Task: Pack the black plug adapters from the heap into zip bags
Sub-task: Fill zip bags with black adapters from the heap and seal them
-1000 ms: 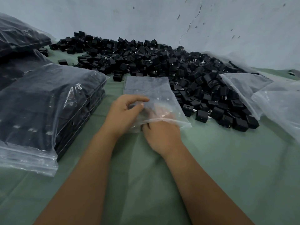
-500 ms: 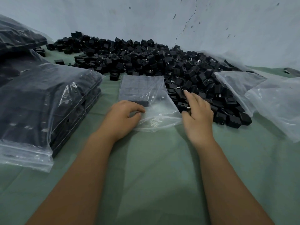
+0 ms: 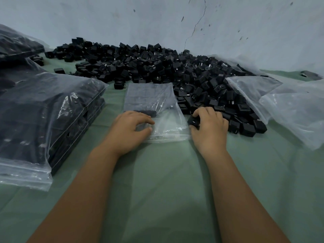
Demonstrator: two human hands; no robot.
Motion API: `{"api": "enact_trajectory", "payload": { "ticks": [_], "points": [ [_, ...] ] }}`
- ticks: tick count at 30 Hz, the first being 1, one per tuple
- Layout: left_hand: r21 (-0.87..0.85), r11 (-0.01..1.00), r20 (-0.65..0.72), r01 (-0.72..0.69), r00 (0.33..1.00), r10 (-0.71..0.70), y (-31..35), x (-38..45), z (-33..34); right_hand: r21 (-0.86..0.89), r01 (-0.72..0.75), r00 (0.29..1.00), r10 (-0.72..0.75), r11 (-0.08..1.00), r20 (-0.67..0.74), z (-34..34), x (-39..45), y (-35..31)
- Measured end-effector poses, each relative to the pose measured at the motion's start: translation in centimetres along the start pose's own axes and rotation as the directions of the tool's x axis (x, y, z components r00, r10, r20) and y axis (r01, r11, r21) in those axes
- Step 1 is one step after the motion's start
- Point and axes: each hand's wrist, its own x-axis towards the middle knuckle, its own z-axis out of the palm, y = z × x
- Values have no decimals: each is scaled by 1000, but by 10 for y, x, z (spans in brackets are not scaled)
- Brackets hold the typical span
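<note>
A big heap of black plug adapters (image 3: 157, 67) spreads across the green cloth against the wall. In front of it lies a clear zip bag (image 3: 154, 104), partly filled with adapters, its mouth toward me. My left hand (image 3: 129, 130) pinches the bag's near left corner between thumb and fingers. My right hand (image 3: 208, 128) sits at the heap's near edge, just right of the bag, with its fingers curled round one black adapter (image 3: 193, 121).
A large filled plastic bag of adapters (image 3: 43, 116) lies at the left, another (image 3: 15, 44) behind it. Empty clear bags (image 3: 284, 106) lie at the right. The green cloth (image 3: 166, 181) stretches toward me. The pale wall (image 3: 157, 20) closes the back.
My right hand left the bag's mouth, reached right into the heap and now grips one adapter. My left hand has kept hold of the bag's corner.
</note>
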Motion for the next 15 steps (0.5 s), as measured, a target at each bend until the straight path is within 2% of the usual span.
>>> {"api": "enact_trajectory", "payload": {
  "ticks": [3, 5, 7, 9, 12, 15],
  "points": [
    [-6, 1000, 9, -3, 1000, 3, 0, 0, -2, 69, -50, 998, 52, 996, -29, -2, 0, -2],
    [-13, 1000, 16, -25, 1000, 26, 0, -1, -3, 271, -124, 987, 147, 955, -69, -6, -1, -7],
    [1, 998, 37, -55, 998, 55, 0, -1, -5, 526, -174, 968, 244, 832, -67, -11, -4, -17],
    [23, 997, 77, -70, 995, 68, 0, -2, -6, 694, -172, 962, 270, 699, -34, -14, -8, -30],
    [23, 998, 95, -64, 994, 61, -3, -1, -5, 811, -130, 972, 234, 570, -9, -18, -13, -50],
    [-101, 995, -17, -17, 1000, 16, -9, 1, 1, 879, -105, 985, 170, 465, 28, -19, -21, -67]
  ]
}}
